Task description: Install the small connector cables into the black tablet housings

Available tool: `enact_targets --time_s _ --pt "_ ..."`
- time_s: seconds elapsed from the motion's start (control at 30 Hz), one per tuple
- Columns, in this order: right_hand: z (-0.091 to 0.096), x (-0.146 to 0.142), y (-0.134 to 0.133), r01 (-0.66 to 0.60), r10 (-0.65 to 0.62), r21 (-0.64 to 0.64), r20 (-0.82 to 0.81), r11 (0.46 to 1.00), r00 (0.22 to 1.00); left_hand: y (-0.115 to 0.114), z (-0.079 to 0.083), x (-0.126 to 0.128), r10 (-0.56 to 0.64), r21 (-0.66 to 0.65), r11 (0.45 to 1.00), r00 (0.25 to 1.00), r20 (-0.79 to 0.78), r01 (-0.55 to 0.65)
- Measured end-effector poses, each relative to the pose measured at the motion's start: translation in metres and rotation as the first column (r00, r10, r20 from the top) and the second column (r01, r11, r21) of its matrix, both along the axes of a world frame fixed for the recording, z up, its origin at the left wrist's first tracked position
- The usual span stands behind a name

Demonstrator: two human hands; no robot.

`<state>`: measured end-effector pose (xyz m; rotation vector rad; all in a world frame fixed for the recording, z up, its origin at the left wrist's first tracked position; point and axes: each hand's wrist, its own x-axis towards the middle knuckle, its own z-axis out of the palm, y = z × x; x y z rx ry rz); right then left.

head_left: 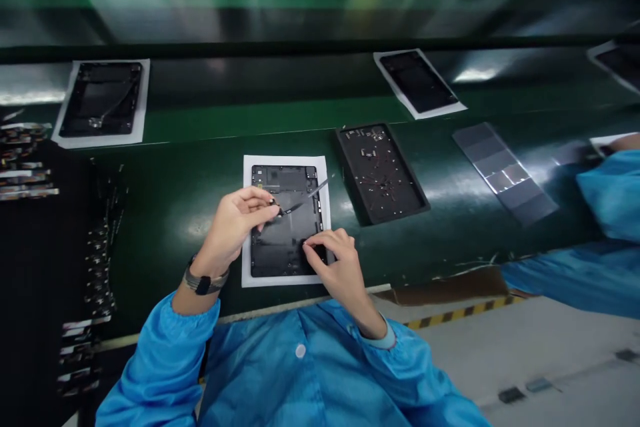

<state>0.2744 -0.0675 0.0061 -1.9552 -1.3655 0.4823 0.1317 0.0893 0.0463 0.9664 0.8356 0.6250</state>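
Note:
A black tablet back housing (pixel 280 247) lies on a white sheet (pixel 247 273) in front of me. Above its left half, my left hand (pixel 245 217) pinches one end of a thin dark flex cable (pixel 300 203). The cable's free strip slants up to the right, past the housing's right edge. My right hand (pixel 337 260) is over the housing's lower right, thumb and forefinger together at its inner edge. Whatever sits between those fingertips is too small to make out.
Right of the housing stands a black tray (pixel 367 210) of small parts. Beyond it lies a clear plastic strip (pixel 505 173). More housings (pixel 103 100) (pixel 420 80) rest on sheets behind. Flex cables (pixel 100 260) line the black mat at left. A co-worker's blue sleeve (pixel 613 197) reaches in at right.

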Motion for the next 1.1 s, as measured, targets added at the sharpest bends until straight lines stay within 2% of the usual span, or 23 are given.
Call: enact_targets --time_s 0.13,0.23,0.43,0.57,0.7,0.93,1.1 --pt "0.003 0.006 -0.004 -0.039 0.038 -0.005 -0.158 0.999 0.987 -0.008 -0.007 0.009 -0.216 -0.058 0.976 0.974 -0.068 0.212" --pt "0.003 0.01 -0.007 -0.068 0.057 -0.037 -0.25 0.997 0.967 -0.012 -0.012 0.013 -0.293 -0.067 0.955 0.952 -0.089 0.288" --pt "0.005 0.016 -0.006 -0.142 0.114 -0.05 -0.368 0.989 0.923 -0.019 -0.017 0.017 -0.362 -0.149 0.927 0.924 -0.122 0.343" --pt "0.006 0.021 -0.004 -0.156 0.133 -0.014 -0.453 0.988 0.881 -0.022 -0.012 0.021 -0.45 -0.216 0.886 0.874 -0.185 0.41" --pt "0.006 0.023 -0.003 -0.138 0.097 -0.059 -0.448 0.989 0.889 -0.022 -0.008 0.023 -0.516 -0.254 0.85 0.827 -0.223 0.462" --pt "0.007 0.024 -0.004 -0.114 0.055 -0.101 -0.463 0.988 0.884 -0.02 -0.015 0.019 -0.551 -0.227 0.831 0.806 -0.213 0.508" --pt "0.007 0.026 -0.003 -0.135 0.076 -0.092 -0.473 0.987 0.878 -0.02 -0.024 0.017 -0.557 -0.217 0.826 0.812 -0.173 0.52"
